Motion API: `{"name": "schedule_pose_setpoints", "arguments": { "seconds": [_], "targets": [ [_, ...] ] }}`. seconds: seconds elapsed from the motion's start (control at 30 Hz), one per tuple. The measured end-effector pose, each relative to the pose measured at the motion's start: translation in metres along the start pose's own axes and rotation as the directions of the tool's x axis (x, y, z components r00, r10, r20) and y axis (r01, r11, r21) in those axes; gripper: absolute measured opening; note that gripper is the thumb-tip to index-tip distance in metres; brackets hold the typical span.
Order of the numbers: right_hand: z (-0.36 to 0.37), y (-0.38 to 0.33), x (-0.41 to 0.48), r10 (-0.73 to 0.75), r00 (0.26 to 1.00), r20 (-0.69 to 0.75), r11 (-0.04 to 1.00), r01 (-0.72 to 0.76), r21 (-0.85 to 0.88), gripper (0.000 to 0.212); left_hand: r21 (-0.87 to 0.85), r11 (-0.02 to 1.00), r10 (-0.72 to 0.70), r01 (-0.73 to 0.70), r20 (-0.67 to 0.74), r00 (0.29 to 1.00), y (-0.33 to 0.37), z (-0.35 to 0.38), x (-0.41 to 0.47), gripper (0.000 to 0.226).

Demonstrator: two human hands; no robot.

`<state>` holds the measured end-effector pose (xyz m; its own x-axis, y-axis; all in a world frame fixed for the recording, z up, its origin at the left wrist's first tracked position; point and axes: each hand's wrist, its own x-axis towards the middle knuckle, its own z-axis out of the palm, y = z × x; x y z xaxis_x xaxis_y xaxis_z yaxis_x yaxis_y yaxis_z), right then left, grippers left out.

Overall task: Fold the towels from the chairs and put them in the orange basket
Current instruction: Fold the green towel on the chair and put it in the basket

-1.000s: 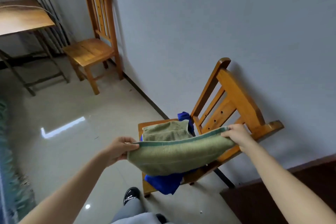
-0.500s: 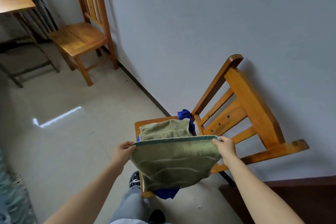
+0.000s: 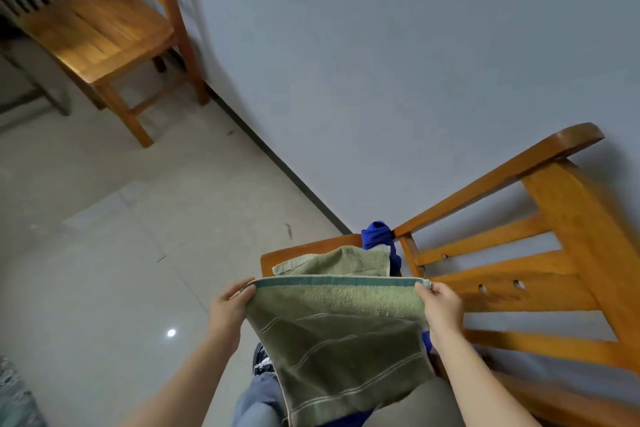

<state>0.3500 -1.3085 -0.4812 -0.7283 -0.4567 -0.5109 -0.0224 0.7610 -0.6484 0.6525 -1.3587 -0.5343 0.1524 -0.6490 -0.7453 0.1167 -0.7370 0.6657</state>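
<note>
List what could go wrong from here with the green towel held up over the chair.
1. The green towel hangs from pinches at its top corners only, left hand and right hand; a slip would likely drop it onto the leg or floor.
2. Its lower edge hangs skewed, so a fold now may come out crooked.
3. It hangs close to the blue cloth on the near chair and might drag it off.

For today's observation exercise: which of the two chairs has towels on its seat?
The near chair by the right hand; blue towel lies there. The far chair is bare.
</note>
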Motion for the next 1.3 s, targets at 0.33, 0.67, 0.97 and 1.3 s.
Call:
{"name": "schedule_pose_setpoints", "arguments": {
  "seconds": [0.33, 0.67, 0.97, 1.3],
  "targets": [
    [0.093, 0.030, 0.104, -0.095, 0.995, -0.039, 0.995, 0.093, -0.046, 0.004, 0.117, 0.993, -0.017, 0.018, -0.014, 1.000, -0.039, 0.020, 0.131, 0.016],
    [0.141, 0.044, 0.163, -0.111, 0.993, -0.042, 0.982, 0.103, -0.156, 0.008, 0.115, 0.988, -0.093, 0.102, -0.078, 0.993, -0.075, 0.033, 0.162, 0.013],
    [0.139, 0.049, 0.174, -0.127, 0.992, -0.006, 0.946, 0.120, -0.300, 0.010, 0.193, 0.973, -0.113, 0.130, -0.098, 0.989, -0.072, 0.045, 0.162, 0.011],
    [0.128, 0.050, 0.174, -0.156, 0.967, 0.200, 0.947, 0.204, -0.248, 0.008, 0.184, 0.968, -0.153, 0.173, -0.116, 0.981, -0.067, 0.075, 0.167, 0.007]
  ]
}}
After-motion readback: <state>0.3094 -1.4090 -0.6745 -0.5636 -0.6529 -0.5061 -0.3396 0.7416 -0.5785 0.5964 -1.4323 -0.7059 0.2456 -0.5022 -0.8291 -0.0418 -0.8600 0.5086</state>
